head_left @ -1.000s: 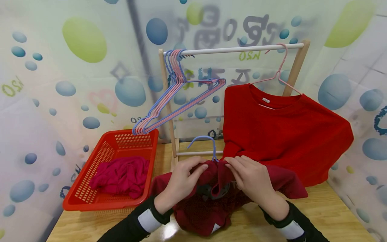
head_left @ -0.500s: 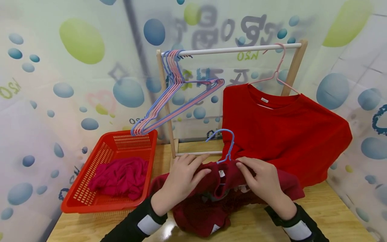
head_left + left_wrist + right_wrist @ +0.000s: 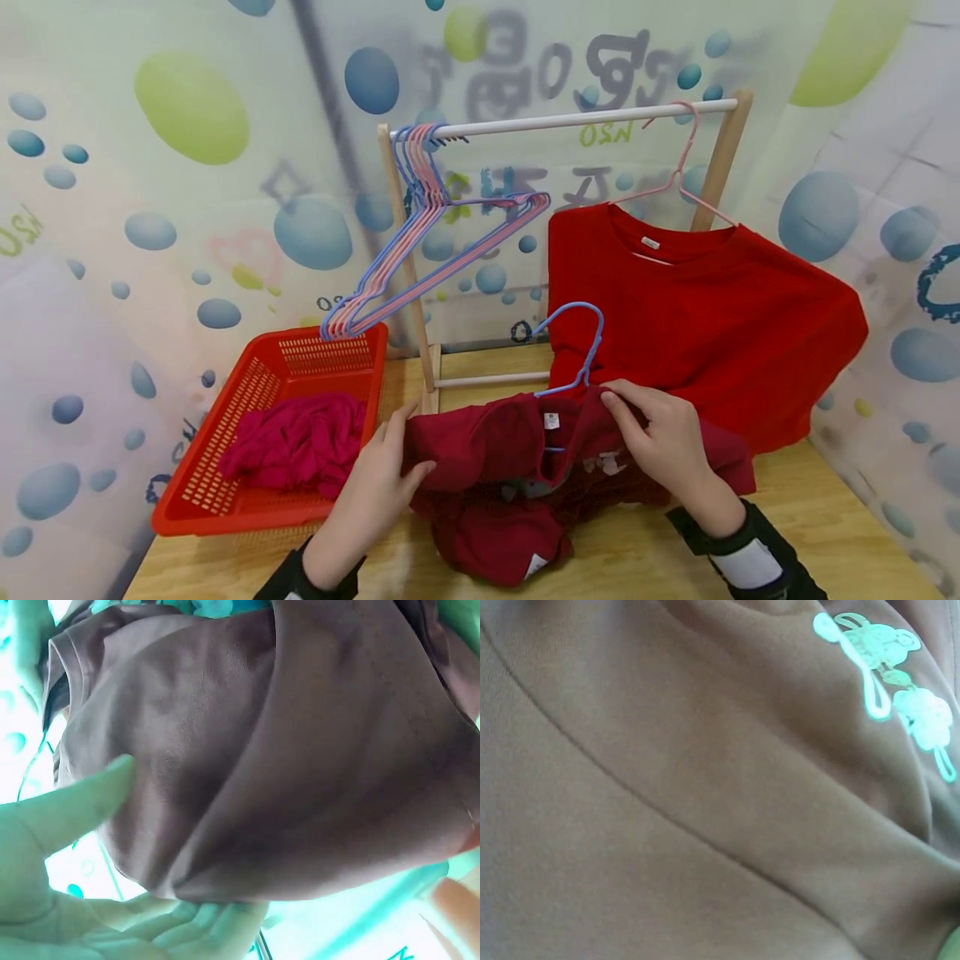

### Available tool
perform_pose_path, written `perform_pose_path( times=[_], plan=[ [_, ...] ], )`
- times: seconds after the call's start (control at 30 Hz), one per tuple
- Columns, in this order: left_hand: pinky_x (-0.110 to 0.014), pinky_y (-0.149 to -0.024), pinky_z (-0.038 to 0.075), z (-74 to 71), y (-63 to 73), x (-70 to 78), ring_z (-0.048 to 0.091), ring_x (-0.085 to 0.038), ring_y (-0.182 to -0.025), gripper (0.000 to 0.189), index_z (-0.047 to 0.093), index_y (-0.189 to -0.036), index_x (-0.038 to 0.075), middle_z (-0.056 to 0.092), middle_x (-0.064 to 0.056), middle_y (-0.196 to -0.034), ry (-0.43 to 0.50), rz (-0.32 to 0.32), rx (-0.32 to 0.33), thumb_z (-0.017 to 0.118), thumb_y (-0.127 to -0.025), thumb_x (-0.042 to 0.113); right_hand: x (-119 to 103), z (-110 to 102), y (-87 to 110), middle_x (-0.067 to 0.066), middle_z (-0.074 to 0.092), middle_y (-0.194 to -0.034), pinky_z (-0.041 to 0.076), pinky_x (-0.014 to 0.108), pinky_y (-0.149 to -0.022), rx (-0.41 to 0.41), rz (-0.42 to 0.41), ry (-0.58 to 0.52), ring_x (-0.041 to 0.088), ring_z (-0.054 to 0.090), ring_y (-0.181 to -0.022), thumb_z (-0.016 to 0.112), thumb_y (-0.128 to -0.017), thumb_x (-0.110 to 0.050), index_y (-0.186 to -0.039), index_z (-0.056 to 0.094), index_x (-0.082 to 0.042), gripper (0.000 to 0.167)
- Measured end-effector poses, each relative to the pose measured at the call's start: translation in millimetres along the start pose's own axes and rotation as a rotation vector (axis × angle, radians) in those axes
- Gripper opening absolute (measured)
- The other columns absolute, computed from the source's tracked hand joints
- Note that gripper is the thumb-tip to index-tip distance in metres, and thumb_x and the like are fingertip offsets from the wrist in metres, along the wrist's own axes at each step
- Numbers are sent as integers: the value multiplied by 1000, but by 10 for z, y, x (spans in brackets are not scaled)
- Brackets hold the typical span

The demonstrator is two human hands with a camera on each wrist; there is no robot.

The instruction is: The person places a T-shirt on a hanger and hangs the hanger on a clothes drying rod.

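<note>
Left hand (image 3: 381, 467) moved outward, spread against maroon cloth garment (image 3: 480, 442); right hand (image 3: 663, 437) pinches neckline (image 3: 582, 442). Likely soft, light; grip there.

Head camera looks down at the garment (image 3: 480, 442) both wrist cameras face closely.

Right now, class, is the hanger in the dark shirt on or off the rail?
Off: the hanger sticks up from the dark shirt, its top below the rail.
</note>
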State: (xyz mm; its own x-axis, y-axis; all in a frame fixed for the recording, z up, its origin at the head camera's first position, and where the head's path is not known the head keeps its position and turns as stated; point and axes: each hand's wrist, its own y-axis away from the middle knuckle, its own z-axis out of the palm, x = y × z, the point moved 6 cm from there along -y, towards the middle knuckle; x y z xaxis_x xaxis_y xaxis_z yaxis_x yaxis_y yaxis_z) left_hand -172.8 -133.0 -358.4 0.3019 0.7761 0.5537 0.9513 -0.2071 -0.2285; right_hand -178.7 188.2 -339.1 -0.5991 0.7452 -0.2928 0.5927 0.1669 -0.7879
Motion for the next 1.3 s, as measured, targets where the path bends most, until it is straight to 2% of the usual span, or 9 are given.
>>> perform_pose_path(
  times=[0.1, 0.27, 0.43, 0.57, 0.67, 0.8, 0.87, 1.1, 1.3],
  plan=[
    [-48, -88, 59, -28, -5, -22, 69, -40, -110, 66, 49, -143, -1, 67, -24, -121, 17, 33, 32, 80, -85, -6, 26, 4, 5, 8, 80, -94, 56, 31, -68, 2, 13, -3, 22, 75, -75, 75, -89, -5, -99, 78, -9, 12],
    [-36, -71, 58, -135, -20, -13, 72, -25, -88, 37, 57, -118, 0, 71, -13, -97, 16, 102, 130, 75, -87, -10, 81, -9, 33, 7, 80, -93, 55, 22, -72, 13, 38, -37, 21, 74, -75, 75, -89, -2, -100, 79, -8, 14],
    [-29, -67, 55, -253, -65, 5, 67, -13, -77, 14, 69, -95, 8, 72, -3, -85, 22, 154, 202, 75, -90, -4, 177, -62, 42, 6, 80, -91, 50, 12, -77, 4, 85, -98, -5, 68, -81, 73, -88, 1, -100, 79, -11, 18],
    [-25, -64, 53, -320, -98, -8, 61, -9, -73, 12, 75, -93, 10, 73, 0, -84, 103, 165, 211, 73, -92, -2, 236, -99, 26, 6, 79, -89, 48, 9, -77, -35, 108, -129, -19, 60, -86, 73, -88, 3, -99, 79, -11, 19],
    [-24, -64, 48, -341, -149, -46, 55, -8, -72, 11, 73, -95, 11, 66, 3, -80, 232, 130, 167, 68, -98, 2, 242, -106, 19, 3, 79, -90, 48, 8, -77, -89, 106, -153, -16, 61, -85, 72, -88, 4, -99, 79, -10, 19],
    [-27, -65, 37, -318, -285, -123, 43, -10, -72, 16, 64, -93, 7, 45, 0, -75, 477, 10, 69, 56, -107, 11, 220, -103, 18, -8, 78, -96, 48, 8, -78, -146, 85, -212, -11, 64, -85, 71, -89, 5, -102, 79, -8, 20],
    [-28, -66, 35, -296, -356, -161, 41, -12, -72, 21, 61, -92, 5, 39, -1, -74, 520, -45, 39, 52, -109, 13, 212, -103, 15, -13, 76, -98, 48, 8, -78, -156, 80, -252, -10, 64, -85, 70, -89, 8, -102, 79, -7, 22],
    [-39, -86, 50, -207, -446, -214, 63, -22, -99, 20, 70, -117, 8, 71, -9, -108, 219, -47, -48, 53, -108, 13, 225, -106, -1, -20, 72, -97, 48, 10, -74, -132, 111, -299, -8, 62, -80, 67, -91, 10, -101, 77, -8, 23],
    [-48, -92, 52, -213, -332, -49, 61, -28, -113, 28, 68, -131, 8, 69, -11, -122, 179, 77, 2, 57, -107, 16, 217, -89, -28, -15, 72, -91, 46, 12, -68, -113, 99, -269, -7, 58, -72, 69, -89, 10, -99, 77, -8, 22]
  ],
)
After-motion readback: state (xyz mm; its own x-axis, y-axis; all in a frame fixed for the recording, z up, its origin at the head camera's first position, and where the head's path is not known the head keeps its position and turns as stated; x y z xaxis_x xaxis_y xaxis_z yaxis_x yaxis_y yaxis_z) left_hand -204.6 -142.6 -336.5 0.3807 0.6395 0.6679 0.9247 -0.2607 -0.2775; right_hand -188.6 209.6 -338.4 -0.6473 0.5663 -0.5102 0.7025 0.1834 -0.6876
